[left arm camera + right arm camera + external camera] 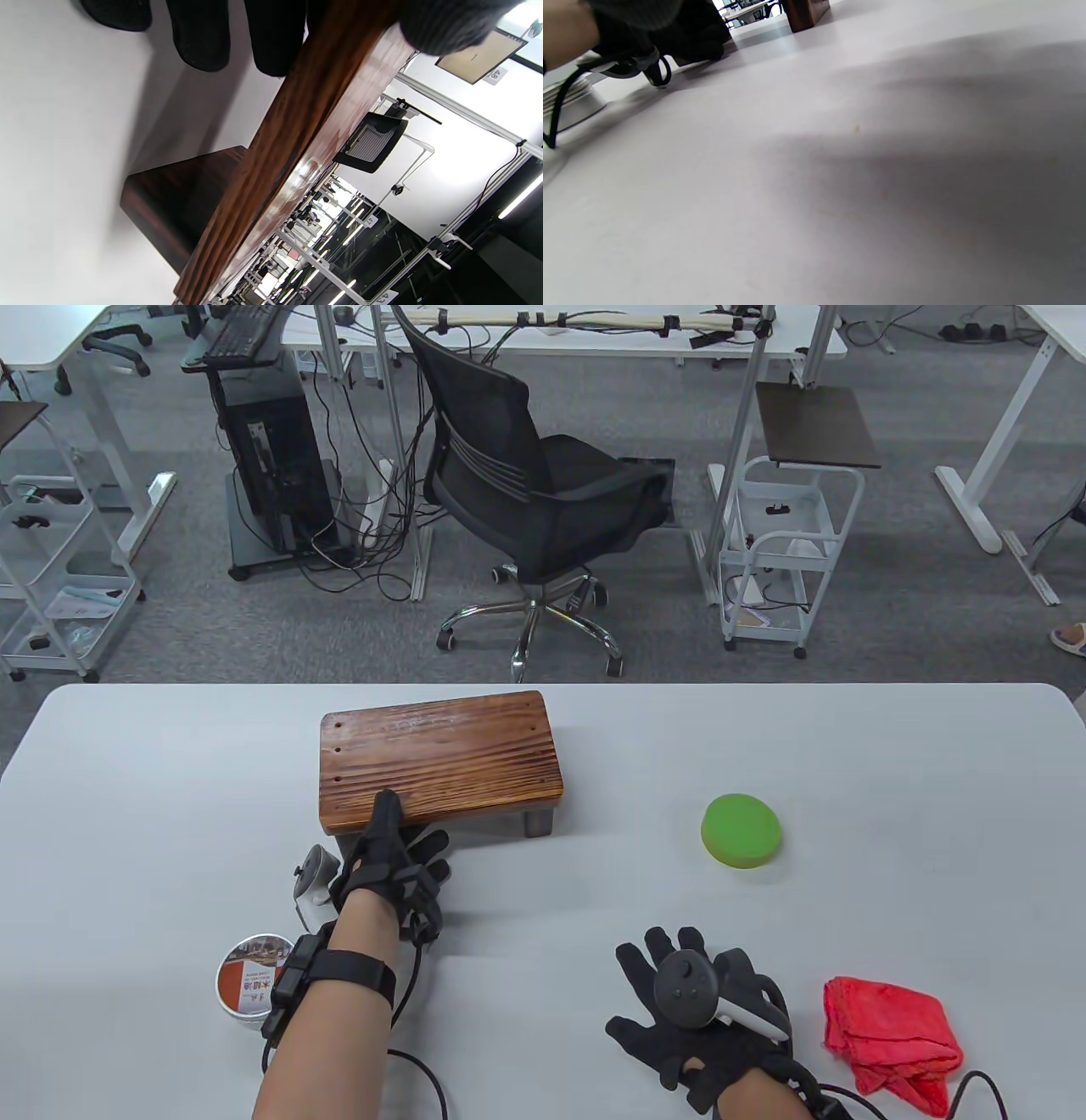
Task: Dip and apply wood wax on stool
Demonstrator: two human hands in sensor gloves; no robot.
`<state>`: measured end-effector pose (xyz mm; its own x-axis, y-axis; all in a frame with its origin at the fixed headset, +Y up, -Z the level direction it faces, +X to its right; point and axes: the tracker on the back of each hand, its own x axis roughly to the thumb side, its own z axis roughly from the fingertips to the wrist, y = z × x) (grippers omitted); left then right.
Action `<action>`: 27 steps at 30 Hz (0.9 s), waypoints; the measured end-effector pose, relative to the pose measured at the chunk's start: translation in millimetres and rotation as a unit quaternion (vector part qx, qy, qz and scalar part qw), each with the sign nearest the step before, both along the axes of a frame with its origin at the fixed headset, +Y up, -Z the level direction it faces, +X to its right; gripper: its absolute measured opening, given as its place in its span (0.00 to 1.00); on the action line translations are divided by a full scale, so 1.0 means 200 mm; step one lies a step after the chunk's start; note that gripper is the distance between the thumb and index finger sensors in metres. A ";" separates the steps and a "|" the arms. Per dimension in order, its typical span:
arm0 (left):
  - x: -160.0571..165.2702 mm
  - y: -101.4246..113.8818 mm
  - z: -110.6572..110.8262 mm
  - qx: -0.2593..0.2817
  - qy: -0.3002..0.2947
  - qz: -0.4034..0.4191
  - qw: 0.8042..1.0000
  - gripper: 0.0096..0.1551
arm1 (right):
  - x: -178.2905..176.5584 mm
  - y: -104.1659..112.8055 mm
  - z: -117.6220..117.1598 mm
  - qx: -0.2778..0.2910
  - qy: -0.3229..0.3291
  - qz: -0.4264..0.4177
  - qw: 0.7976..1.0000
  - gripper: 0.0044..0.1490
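**A:** Left hand [392,872], fingers first: thumb on top of the stool [439,759] at its near edge, other fingers [203,38] curled below the seat edge, so gripping it. Stool just left of centre frame on the table [891,780].

**B:** Right hand [700,1022]: fingers spread flat on the table, lower right, holding nothing. Red cloth [891,1031] just beside it at right. Green sponge [741,830] centre right, well apart. Wax tin [249,980] lower left, by the left wrist.
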<state>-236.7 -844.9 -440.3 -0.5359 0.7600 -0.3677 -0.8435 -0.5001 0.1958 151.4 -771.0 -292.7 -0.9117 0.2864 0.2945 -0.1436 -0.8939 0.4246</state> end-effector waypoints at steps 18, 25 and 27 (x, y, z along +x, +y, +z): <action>-0.01 0.09 0.02 0.005 0.046 -0.009 0.999 0.44 | 0.01 0.00 -0.01 -0.001 -0.006 -0.007 1.000 0.59; 0.00 0.12 0.04 0.001 0.046 -0.018 0.999 0.44 | 0.02 0.00 -0.02 0.002 -0.009 -0.011 1.000 0.58; 0.01 0.12 0.06 -0.002 0.045 -0.015 0.999 0.44 | 0.03 0.00 -0.02 0.003 -0.010 -0.013 1.000 0.58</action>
